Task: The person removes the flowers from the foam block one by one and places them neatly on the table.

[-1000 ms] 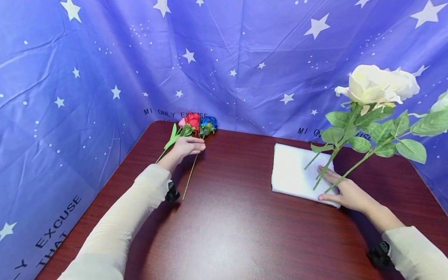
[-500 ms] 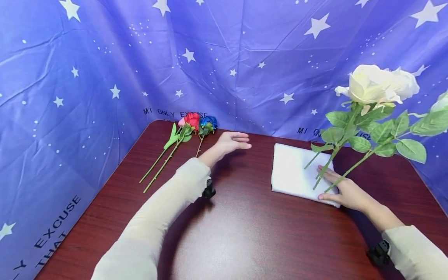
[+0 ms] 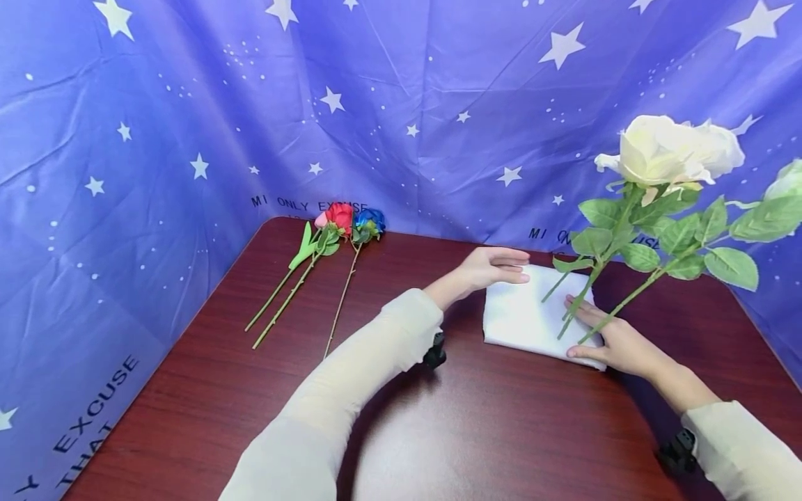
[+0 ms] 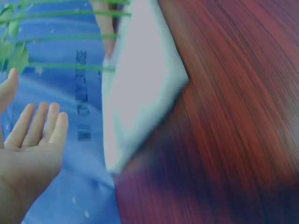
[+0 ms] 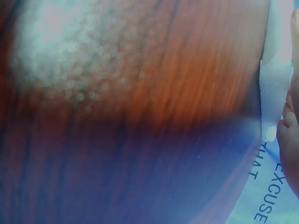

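Observation:
A flat white foam-like block lies on the table's right half. Several white roses with leafy green stems stand upright in it, leaning right. My right hand rests on the block's right part, fingers stretched on its top beside the stems and thumb near its front edge. My left hand is in the air over the block's far left corner and holds nothing; its fingers look straight in the left wrist view, apart from the block. Only the right hand's edge shows in the right wrist view.
On the table's left lie a red rose, a blue rose and a pink tulip-like flower with a green leaf, stems pointing toward me. A blue starry curtain borders the table behind and at the left.
My left hand has moved right, from above the red and blue roses across the table to the white block. The right hand has stayed on the block.

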A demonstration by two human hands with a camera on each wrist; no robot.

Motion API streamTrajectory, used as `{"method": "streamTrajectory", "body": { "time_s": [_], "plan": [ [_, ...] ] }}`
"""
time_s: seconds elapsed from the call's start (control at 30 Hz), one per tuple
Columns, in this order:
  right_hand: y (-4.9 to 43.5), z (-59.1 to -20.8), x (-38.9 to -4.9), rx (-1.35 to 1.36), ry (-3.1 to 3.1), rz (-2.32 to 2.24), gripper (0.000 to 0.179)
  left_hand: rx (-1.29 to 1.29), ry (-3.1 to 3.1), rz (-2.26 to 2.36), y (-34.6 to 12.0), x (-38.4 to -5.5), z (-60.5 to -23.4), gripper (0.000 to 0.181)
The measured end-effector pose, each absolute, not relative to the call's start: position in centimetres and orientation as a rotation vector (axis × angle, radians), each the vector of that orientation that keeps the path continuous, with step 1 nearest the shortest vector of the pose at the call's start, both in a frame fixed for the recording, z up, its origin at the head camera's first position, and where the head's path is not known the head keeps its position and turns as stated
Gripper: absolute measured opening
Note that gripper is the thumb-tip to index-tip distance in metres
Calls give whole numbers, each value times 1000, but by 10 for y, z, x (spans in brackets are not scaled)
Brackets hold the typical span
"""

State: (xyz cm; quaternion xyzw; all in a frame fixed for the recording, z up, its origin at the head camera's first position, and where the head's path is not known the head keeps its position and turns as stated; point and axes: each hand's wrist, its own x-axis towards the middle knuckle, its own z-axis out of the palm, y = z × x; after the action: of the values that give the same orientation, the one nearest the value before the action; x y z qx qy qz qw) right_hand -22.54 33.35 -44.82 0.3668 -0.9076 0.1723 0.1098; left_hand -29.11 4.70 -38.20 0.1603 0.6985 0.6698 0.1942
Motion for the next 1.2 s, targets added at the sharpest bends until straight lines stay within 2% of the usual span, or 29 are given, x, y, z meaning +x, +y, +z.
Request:
{"method": "streamTrajectory", "body": {
  "time_s": [0.27, 0.5, 1.2],
  "plan": [
    [332, -446, -226, 1047, -2704, 519, 87, 678, 1984, 1699, 87, -279, -378, 38],
    [331, -446, -226, 999, -2743, 526, 84, 719, 1909, 1718, 108, -269, -381, 35],
    [331, -448, -224, 986, -2700, 497, 74, 775, 1794, 1774, 118, -260, -391, 29]
  ]
}}
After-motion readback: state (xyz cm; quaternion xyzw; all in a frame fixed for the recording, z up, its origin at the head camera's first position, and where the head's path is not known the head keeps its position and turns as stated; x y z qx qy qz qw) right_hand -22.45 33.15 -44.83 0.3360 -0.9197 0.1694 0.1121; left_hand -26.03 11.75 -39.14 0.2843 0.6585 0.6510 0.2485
